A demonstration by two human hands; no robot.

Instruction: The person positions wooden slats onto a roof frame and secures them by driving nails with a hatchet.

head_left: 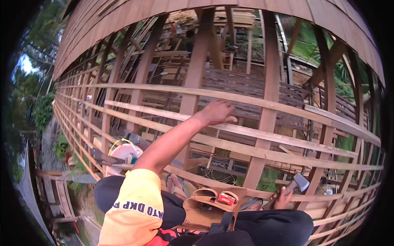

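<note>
Fingers of your left hand point(217, 112) bent at the batten point(242, 130) beyond the pouch point(193, 217), their hold unclear; those of your right hand point(282, 199) closed around the hatchet point(301, 182) right of the pouch.

- Left arm point(172, 141): extended forward and rightward.
- Left hand point(216, 112): back uppermost, thumb point(232, 119) apart, fingertips not clearly visible.
- Right hand point(282, 199): low beside right knee point(301, 225), fingers point(283, 191) curled in grip.
- Right forearm: hidden.
</note>
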